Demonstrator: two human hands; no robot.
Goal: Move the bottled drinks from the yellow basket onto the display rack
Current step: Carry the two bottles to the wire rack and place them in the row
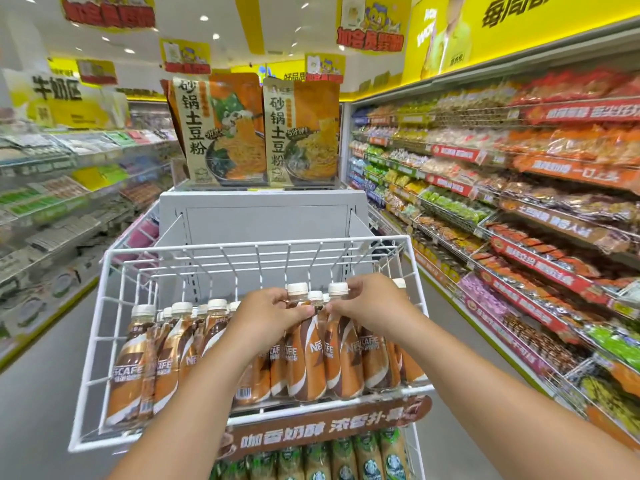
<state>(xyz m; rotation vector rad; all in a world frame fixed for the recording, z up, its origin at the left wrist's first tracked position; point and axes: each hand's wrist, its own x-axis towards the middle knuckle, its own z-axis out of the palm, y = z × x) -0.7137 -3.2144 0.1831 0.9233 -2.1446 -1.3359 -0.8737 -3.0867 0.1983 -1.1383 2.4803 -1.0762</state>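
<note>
A white wire display rack [104,299] holds several brown and orange coffee bottles with white caps, standing upright in rows [173,348]. My left hand [266,313] pinches the neck of one bottle [303,355] at the front middle. My right hand [367,303] grips the neck of the bottle beside it [343,358]. Both bottles stand inside the rack among the others. The yellow basket is not in view.
A brown sign strip [325,431] runs under the rack, with green-labelled bottles [346,459] on the tier below. Noodle packets [256,129] stand on top of the grey end panel. Snack shelves [519,202] line the right aisle, more shelves [52,188] the left.
</note>
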